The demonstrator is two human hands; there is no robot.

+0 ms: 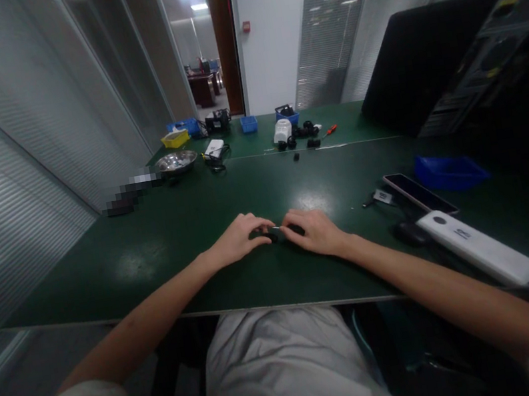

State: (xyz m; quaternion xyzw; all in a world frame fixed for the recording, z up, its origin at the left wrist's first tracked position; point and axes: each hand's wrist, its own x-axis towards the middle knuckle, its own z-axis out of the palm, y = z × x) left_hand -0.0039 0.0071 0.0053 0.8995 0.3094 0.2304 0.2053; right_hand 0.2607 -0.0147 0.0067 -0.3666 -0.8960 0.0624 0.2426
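Observation:
Just above the green table [197, 280], my two hands meet in front of me. A small black piece [272, 238] with a thin, shiny metal part [275, 228] spans the gap between my fingertips; its exact kind is too small to make out. My left hand [235, 241] pinches the black piece between thumb and fingers. Curled fingers of my right hand [318, 231] grip the other end, by the metal part. Something dark shows inside the right hand's curl, mostly hidden by the fingers.
To the right lie a white power bank-like block [480, 246], a phone [420, 192], a short tagged cable [382, 197] and a blue tray [450, 171]. Farther back are a metal bowl [177, 162], a white bottle [282, 131], a screwdriver [331, 129] and a large black case [429, 62].

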